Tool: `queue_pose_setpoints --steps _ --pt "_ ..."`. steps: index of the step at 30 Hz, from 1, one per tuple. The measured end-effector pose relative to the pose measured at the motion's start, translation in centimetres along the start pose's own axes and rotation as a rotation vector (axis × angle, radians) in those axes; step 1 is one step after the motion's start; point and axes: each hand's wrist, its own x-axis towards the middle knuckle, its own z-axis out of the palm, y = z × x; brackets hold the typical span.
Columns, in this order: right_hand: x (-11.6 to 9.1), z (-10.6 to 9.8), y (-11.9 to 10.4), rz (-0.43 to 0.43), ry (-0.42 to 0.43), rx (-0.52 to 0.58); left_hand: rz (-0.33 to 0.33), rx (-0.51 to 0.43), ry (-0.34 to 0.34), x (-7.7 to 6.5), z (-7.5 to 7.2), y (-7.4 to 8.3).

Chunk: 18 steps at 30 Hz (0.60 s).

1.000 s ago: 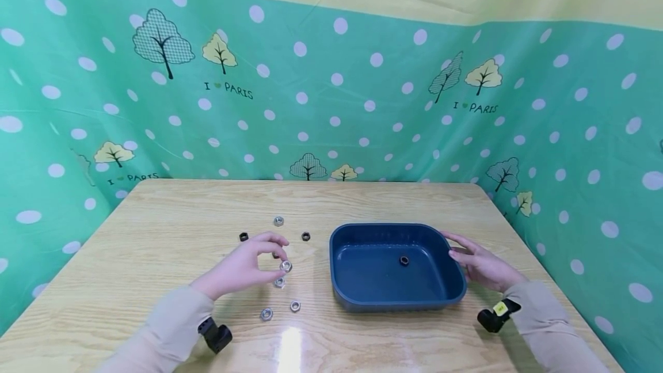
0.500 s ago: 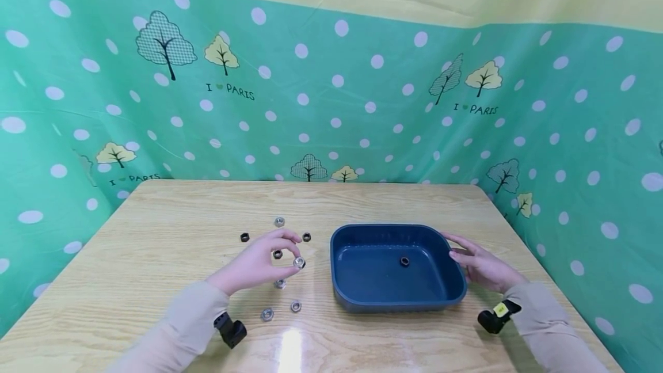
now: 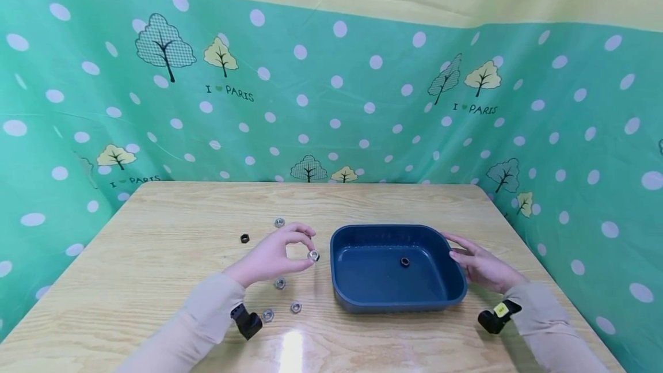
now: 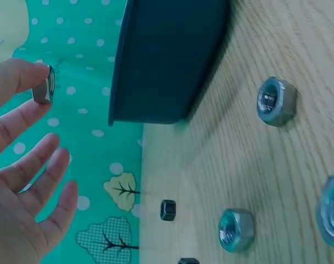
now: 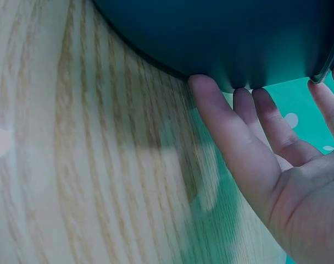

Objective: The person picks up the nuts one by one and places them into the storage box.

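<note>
My left hand (image 3: 279, 251) pinches a silver hex nut (image 3: 313, 256) between thumb and forefinger, above the table just left of the dark blue bin (image 3: 399, 307). In the left wrist view, this nut (image 4: 43, 88) is edge-on at the fingertips, the other fingers spread free. A dark nut (image 3: 404, 261) lies inside the bin. My right hand (image 3: 484, 265) rests against the bin's right end. Its fingers (image 5: 266, 110) touch the outer wall in the right wrist view, with fingertips at the rim.
Silver nuts (image 3: 279, 284), (image 3: 296, 307), (image 3: 267, 316) lie left of the bin, and one silver nut (image 3: 279, 222) lies farther back. A black nut (image 3: 245, 238) sits at left. A polka-dot curtain (image 3: 331, 102) hangs behind the wooden table (image 3: 186, 217).
My left hand has moved right toward the bin, carrying the pinched nut, and now covers black nuts seen before. My right hand and the bin have stayed put.
</note>
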Motion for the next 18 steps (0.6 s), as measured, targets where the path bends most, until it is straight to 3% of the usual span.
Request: queue_pose_setpoints --steps 8,18 --pt "0.0 0.1 -0.1 0.025 0.033 -0.021 0.051 -0.021 0.002 1.0 0.3 0.5" --pt "-0.1 0.2 -0.1 0.007 0.009 -0.022 0.042 -0.022 -0.039 1.8 0.6 1.2"
